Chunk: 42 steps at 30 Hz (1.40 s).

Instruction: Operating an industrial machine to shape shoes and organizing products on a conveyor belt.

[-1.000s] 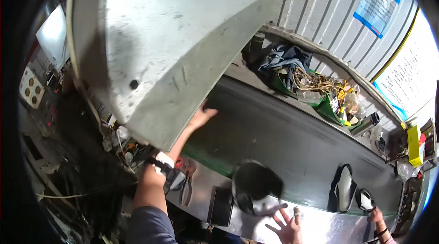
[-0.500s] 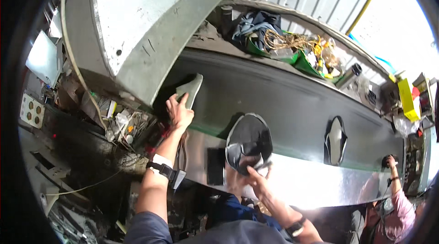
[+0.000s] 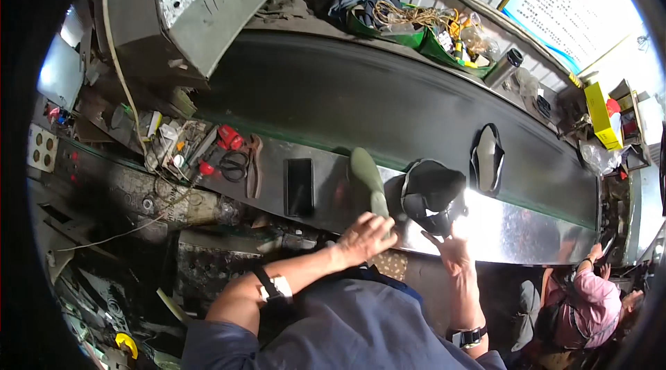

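Observation:
My left hand [image 3: 365, 237] is closed round the narrow end of a smooth green foot-shaped piece [image 3: 366, 172], which looks like a shoe insole or last. Its broad end points away from me over the metal ledge. To its right, my right hand [image 3: 454, 251] grips the near end of a black shoe upper [image 3: 431, 190], thumb on one side and fingers on the other. The upper's hollow side faces up, and glare hides part of the grip. Farther right, another black shoe piece with a pale grey middle [image 3: 488, 158] lies on the dark conveyor belt [image 3: 333, 99].
A bright metal ledge [image 3: 527, 235] edges the belt. On it lie a black phone-like slab [image 3: 300, 187], pincers [image 3: 254, 165] and black-handled scissors [image 3: 234, 165]. Green trays [image 3: 409, 37] of cord and scraps stand behind. A co-worker in pink [image 3: 590, 307] sits at the right.
My left hand has brought the green piece from beside the grey machine hood to the ledge near me. The black upper has shifted right with my right hand, and the view has moved too.

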{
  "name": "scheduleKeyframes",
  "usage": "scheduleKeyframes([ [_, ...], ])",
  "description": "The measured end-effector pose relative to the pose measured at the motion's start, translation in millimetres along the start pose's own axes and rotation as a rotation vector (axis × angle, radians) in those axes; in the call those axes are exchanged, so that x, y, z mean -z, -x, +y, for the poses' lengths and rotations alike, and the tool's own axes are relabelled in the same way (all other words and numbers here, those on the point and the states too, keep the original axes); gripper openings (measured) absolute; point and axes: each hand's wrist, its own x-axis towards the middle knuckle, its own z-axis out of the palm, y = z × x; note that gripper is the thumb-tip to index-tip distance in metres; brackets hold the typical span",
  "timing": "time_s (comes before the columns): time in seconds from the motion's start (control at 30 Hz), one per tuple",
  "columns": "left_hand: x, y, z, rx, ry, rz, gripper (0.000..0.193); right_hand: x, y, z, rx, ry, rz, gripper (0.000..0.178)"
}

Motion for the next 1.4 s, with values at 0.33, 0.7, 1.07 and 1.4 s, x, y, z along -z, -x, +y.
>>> scheduleKeyframes([
  [0.33,-7.7,-50.7,-135.4,1.590,1.966,-0.203,0.042,-26.8,69.4,57.5,0.745,1.662,-0.421,0.033],
  [0.7,-64.4,-54.4,-141.5,1.332,0.288,0.032,0.029,14.5,15.4,141.0,0.502,1.168,-0.053,0.098],
  [1.07,-71.3,-54.1,-68.0,1.374,0.326,-0.099,0.065,64.4,32.3,128.7,0.750,1.276,-0.428,0.093],
  [1.4,39.3,-10.0,-29.7,1.447,0.572,0.150,0.040,-44.2,28.0,65.8,-0.437,0.443,-0.214,0.083],
])
